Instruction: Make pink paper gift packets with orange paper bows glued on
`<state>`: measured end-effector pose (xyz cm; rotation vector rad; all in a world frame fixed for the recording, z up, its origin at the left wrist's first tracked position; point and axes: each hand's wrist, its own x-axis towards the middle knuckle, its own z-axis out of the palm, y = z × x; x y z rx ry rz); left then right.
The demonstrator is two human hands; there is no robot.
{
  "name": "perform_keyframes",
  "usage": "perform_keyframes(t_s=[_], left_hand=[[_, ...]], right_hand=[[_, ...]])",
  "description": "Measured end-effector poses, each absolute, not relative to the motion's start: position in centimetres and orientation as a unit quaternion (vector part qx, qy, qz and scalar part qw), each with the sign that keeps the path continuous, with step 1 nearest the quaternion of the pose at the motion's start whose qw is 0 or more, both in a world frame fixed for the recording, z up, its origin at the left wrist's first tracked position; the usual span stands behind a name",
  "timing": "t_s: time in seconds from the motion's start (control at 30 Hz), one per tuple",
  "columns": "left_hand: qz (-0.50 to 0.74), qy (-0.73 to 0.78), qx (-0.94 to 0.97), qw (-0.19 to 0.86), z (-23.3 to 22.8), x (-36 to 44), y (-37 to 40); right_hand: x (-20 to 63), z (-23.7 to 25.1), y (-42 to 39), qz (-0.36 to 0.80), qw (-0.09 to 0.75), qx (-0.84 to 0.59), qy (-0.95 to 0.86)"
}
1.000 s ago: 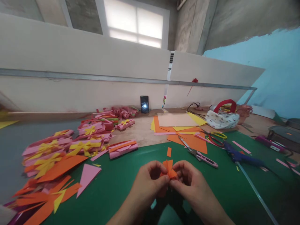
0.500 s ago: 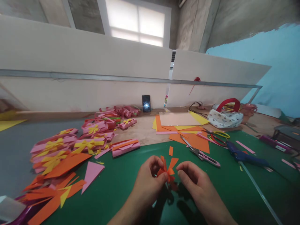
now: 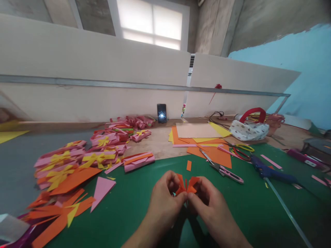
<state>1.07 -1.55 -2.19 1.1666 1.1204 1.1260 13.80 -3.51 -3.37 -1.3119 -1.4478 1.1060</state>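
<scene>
Both hands meet low at centre over the green cutting mat (image 3: 129, 206). Left hand (image 3: 165, 203) and right hand (image 3: 207, 203) each pinch 1 side of a small orange paper bow (image 3: 186, 186), held just above the mat; fingertips touch at its middle, 2 fanned wings stand up.

Risks, as judged:
- Pinch point is narrow; if either grip loosens, the folds likely spring open.
- Uneven pull between the hands could tear the thin waist.
- A loose orange scrap (image 3: 189, 165) lies just beyond.
- Scissors (image 3: 222, 170) lie near the right hand, blades toward it; a sideways sweep could catch them.
</scene>
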Motion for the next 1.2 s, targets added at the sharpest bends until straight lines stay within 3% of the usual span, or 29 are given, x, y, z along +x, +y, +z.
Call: perform_keyframes(t_s=[0.37, 0.77, 1.2], left_hand=[[0.432, 0.421, 0.445, 0.662, -2.7, 0.8, -1.2], [0.403, 0.410, 0.465, 0.673, -1.5, 0.6, -1.6], [0.379, 0.439, 0.535, 0.614, -1.2, 0.6, -1.9]], right_hand=[[14.3, -2.3, -3.7, 0.522, 0.443, -0.492, -0.538], [14.3, -2.1, -3.7, 0.497, 0.447, -0.494, -0.556], [14.1, -2.5, -3.5, 0.488, 0.450, -0.509, -0.548]])
